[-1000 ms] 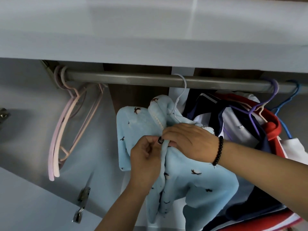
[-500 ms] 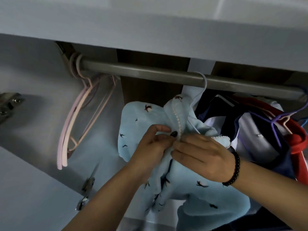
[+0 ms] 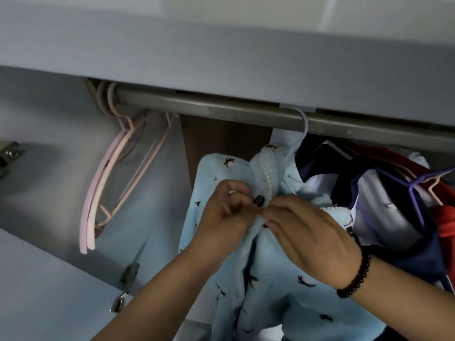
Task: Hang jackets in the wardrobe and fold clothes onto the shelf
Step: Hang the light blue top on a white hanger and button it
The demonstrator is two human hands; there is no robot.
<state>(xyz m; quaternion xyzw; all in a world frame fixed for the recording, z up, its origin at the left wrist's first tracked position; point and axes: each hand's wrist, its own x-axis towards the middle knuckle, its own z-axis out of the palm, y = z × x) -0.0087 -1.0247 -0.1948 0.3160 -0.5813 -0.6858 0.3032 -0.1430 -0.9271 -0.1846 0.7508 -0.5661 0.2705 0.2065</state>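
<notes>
A light blue fleece jacket [image 3: 275,286] with small dark prints hangs on a pale hanger [image 3: 301,134] hooked over the grey wardrobe rail [image 3: 221,110]. My left hand [image 3: 225,217] pinches the jacket's left front edge beside a dark button [image 3: 258,201]. My right hand [image 3: 307,232], with a black bead bracelet at the wrist, pinches the opposite front edge. Both hands meet at the jacket's opening, just below the collar.
Empty pink hangers [image 3: 115,178] hang at the rail's left end. To the right hang navy, white and red garments [image 3: 394,217] on a purple hanger [image 3: 418,185]. A grey panel [image 3: 221,45] runs above the rail. Door hinges [image 3: 128,271] sit at lower left.
The view has tilted down and moved closer to the jacket. My left thumb and fingers have shifted up to the button, while my right hand stays pinching the other front edge.
</notes>
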